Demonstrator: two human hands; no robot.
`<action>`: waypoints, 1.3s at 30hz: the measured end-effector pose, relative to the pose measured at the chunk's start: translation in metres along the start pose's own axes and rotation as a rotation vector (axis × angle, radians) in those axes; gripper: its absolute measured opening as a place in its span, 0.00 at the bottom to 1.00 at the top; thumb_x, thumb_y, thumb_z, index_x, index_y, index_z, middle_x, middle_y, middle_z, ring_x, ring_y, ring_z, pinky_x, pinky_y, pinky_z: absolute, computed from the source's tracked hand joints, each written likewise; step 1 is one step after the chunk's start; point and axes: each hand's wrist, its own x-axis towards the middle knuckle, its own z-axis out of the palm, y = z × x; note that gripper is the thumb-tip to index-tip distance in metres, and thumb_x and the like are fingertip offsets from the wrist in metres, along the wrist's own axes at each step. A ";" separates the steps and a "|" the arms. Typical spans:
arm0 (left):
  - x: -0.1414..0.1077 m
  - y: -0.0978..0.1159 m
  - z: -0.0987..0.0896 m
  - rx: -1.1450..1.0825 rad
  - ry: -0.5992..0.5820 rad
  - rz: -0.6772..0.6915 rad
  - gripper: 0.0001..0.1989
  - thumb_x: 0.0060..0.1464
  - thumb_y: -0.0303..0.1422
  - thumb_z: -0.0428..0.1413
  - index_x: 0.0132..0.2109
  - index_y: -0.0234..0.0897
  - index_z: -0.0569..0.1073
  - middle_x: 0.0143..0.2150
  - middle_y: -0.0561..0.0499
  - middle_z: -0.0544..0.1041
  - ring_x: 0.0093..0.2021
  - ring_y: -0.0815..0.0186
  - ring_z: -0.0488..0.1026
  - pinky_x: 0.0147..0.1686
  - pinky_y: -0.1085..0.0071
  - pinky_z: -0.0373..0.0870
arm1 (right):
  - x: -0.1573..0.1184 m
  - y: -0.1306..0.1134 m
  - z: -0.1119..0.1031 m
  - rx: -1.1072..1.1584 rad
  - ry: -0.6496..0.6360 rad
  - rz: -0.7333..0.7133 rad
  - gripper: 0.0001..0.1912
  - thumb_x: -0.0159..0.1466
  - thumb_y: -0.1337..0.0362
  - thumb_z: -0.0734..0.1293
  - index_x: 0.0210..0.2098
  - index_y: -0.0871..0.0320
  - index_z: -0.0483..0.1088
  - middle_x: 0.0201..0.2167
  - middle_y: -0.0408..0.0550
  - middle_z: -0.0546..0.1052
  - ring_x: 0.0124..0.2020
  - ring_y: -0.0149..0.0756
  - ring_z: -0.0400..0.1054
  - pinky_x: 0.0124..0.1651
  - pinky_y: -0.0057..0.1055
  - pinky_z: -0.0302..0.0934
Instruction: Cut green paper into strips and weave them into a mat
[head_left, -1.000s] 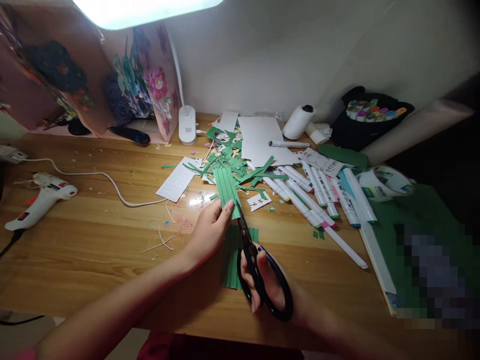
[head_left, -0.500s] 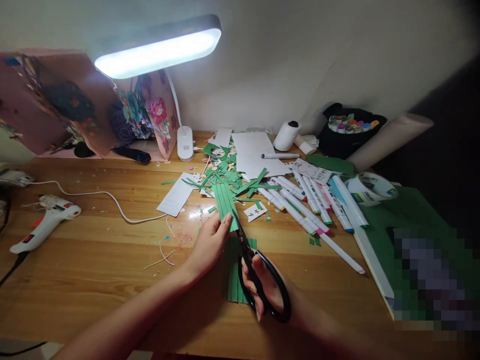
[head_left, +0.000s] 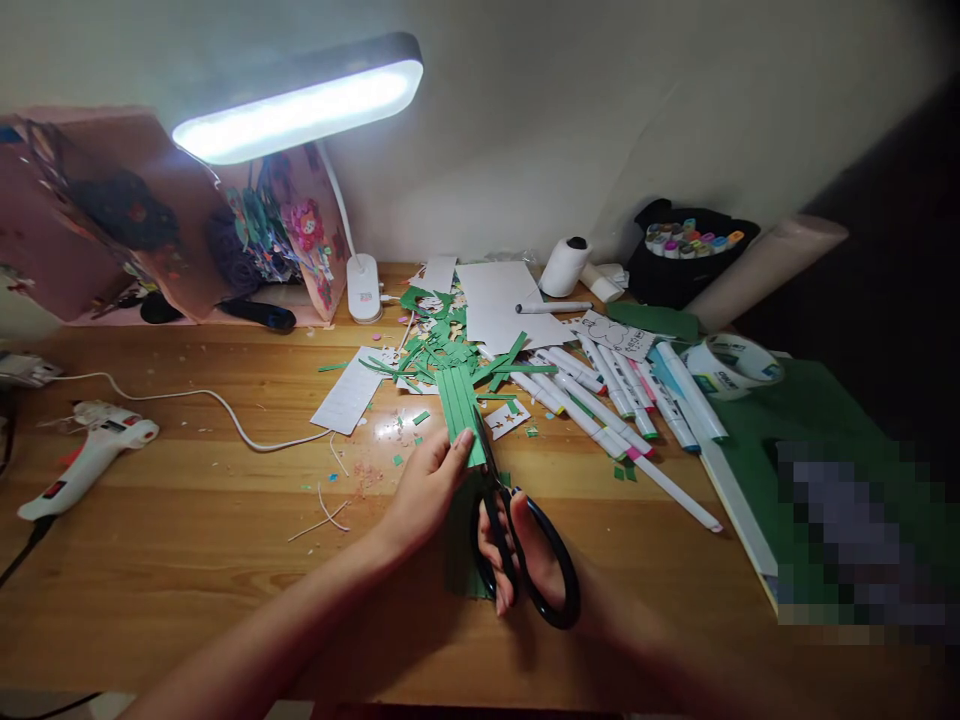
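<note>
My left hand (head_left: pixel 431 483) pinches a green paper piece (head_left: pixel 456 395) marked with lengthwise lines, thumb on top near its lower end. In my right hand (head_left: pixel 525 550) are black-handled scissors (head_left: pixel 564 590), their blades at the right edge of the paper. The fingers pass through both handle loops. Another green piece (head_left: pixel 466 565) lies on the table below, partly hidden by my hands and the scissors. Beyond the held paper is a heap of green strips and scraps (head_left: pixel 450 340).
White markers (head_left: pixel 592 415) lie spread to the right, near a tape roll (head_left: pixel 733 365) and a green mat (head_left: pixel 825 430). A glue gun (head_left: pixel 90 455) and cable are at the left. A lit lamp (head_left: pixel 300 112) hangs over the back.
The scissors' handles have come somewhat closer together, and the blades sit along the paper's right edge. The whole view has shifted slightly. My left hand keeps its grip.
</note>
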 end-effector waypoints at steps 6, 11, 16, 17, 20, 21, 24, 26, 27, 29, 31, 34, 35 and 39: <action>0.012 -0.002 -0.001 -0.076 -0.020 -0.020 0.20 0.56 0.49 0.48 0.31 0.35 0.65 0.27 0.54 0.64 0.28 0.69 0.59 0.27 0.74 0.58 | 0.020 0.003 -0.005 0.119 0.010 0.063 0.34 0.55 0.31 0.51 0.30 0.58 0.59 0.18 0.35 0.61 0.12 0.24 0.60 0.17 0.25 0.62; 0.034 0.001 -0.014 -0.037 0.012 0.036 0.21 0.52 0.50 0.52 0.27 0.34 0.66 0.24 0.55 0.62 0.27 0.69 0.58 0.26 0.74 0.57 | 0.042 -0.021 -0.006 0.105 0.014 0.088 0.37 0.49 0.27 0.52 0.29 0.57 0.59 0.15 0.34 0.62 0.10 0.26 0.60 0.15 0.26 0.62; 0.044 0.001 -0.022 -0.045 0.070 0.062 0.22 0.50 0.48 0.54 0.22 0.37 0.59 0.20 0.57 0.57 0.23 0.71 0.53 0.23 0.74 0.53 | 0.056 -0.036 -0.004 0.020 0.046 0.105 0.40 0.44 0.24 0.52 0.27 0.57 0.58 0.12 0.34 0.61 0.10 0.26 0.60 0.14 0.25 0.61; 0.044 0.000 -0.022 -0.052 0.070 0.064 0.22 0.51 0.48 0.53 0.22 0.37 0.59 0.20 0.57 0.57 0.23 0.71 0.53 0.23 0.74 0.54 | 0.058 -0.035 -0.004 0.018 0.044 0.107 0.40 0.44 0.24 0.51 0.27 0.57 0.58 0.12 0.34 0.61 0.10 0.26 0.60 0.14 0.25 0.61; 0.043 -0.003 -0.021 -0.077 0.057 0.073 0.20 0.52 0.47 0.53 0.23 0.37 0.61 0.21 0.57 0.59 0.23 0.71 0.56 0.24 0.74 0.56 | 0.059 -0.028 -0.005 0.046 0.045 0.117 0.40 0.44 0.24 0.51 0.27 0.57 0.59 0.13 0.35 0.62 0.10 0.26 0.60 0.14 0.25 0.62; 0.042 -0.004 -0.020 -0.085 0.051 0.078 0.19 0.53 0.47 0.53 0.24 0.37 0.62 0.22 0.56 0.61 0.24 0.70 0.57 0.26 0.74 0.57 | 0.059 -0.025 -0.005 0.057 0.049 0.114 0.40 0.44 0.24 0.51 0.28 0.57 0.59 0.13 0.34 0.63 0.10 0.26 0.60 0.14 0.25 0.62; 0.041 -0.007 -0.019 -0.109 0.026 0.090 0.18 0.54 0.46 0.52 0.26 0.36 0.66 0.25 0.55 0.65 0.28 0.69 0.61 0.30 0.74 0.60 | 0.055 -0.017 -0.004 0.070 0.057 0.093 0.40 0.45 0.25 0.51 0.29 0.57 0.59 0.13 0.34 0.61 0.09 0.25 0.60 0.14 0.25 0.61; 0.041 -0.010 -0.018 -0.118 0.017 0.102 0.17 0.54 0.46 0.51 0.28 0.36 0.68 0.27 0.54 0.68 0.30 0.68 0.63 0.33 0.73 0.61 | 0.052 -0.015 -0.003 0.063 0.061 0.088 0.39 0.46 0.25 0.51 0.29 0.57 0.58 0.14 0.33 0.61 0.09 0.25 0.59 0.14 0.25 0.62; 0.041 -0.012 -0.018 -0.118 0.016 0.113 0.17 0.55 0.45 0.51 0.29 0.35 0.68 0.28 0.53 0.69 0.31 0.67 0.64 0.34 0.73 0.61 | 0.050 -0.014 -0.003 0.057 0.066 0.087 0.38 0.47 0.26 0.51 0.29 0.57 0.58 0.14 0.33 0.61 0.10 0.24 0.59 0.14 0.24 0.62; 0.041 -0.015 -0.018 -0.108 0.013 0.140 0.17 0.56 0.45 0.50 0.30 0.35 0.69 0.30 0.52 0.70 0.33 0.66 0.65 0.35 0.73 0.61 | 0.048 -0.013 -0.002 0.047 0.083 0.080 0.37 0.48 0.27 0.52 0.29 0.57 0.58 0.15 0.33 0.60 0.10 0.24 0.59 0.14 0.23 0.61; 0.041 -0.017 -0.018 -0.096 0.014 0.156 0.17 0.57 0.45 0.49 0.31 0.35 0.69 0.30 0.52 0.70 0.34 0.66 0.65 0.36 0.73 0.61 | 0.046 -0.012 -0.002 0.047 0.085 0.062 0.37 0.48 0.27 0.54 0.30 0.57 0.58 0.16 0.33 0.61 0.10 0.23 0.58 0.13 0.22 0.60; 0.039 -0.016 -0.018 -0.107 0.001 0.146 0.17 0.57 0.44 0.50 0.31 0.35 0.70 0.29 0.52 0.70 0.33 0.66 0.64 0.35 0.72 0.61 | 0.046 -0.011 -0.003 0.096 0.061 0.061 0.38 0.46 0.26 0.54 0.30 0.57 0.59 0.16 0.34 0.62 0.10 0.22 0.59 0.15 0.22 0.61; 0.039 -0.015 -0.018 -0.117 -0.011 0.141 0.17 0.56 0.44 0.51 0.30 0.35 0.70 0.29 0.52 0.69 0.32 0.66 0.64 0.34 0.73 0.61 | 0.046 -0.011 -0.003 0.116 0.053 0.072 0.39 0.45 0.26 0.53 0.30 0.57 0.59 0.16 0.34 0.62 0.10 0.23 0.59 0.15 0.23 0.62; 0.037 -0.011 -0.019 -0.166 -0.073 0.107 0.17 0.55 0.45 0.51 0.30 0.35 0.69 0.27 0.53 0.68 0.29 0.69 0.62 0.31 0.74 0.60 | 0.046 -0.013 0.001 0.113 0.087 0.075 0.38 0.44 0.26 0.54 0.29 0.57 0.57 0.15 0.33 0.61 0.09 0.24 0.58 0.13 0.24 0.60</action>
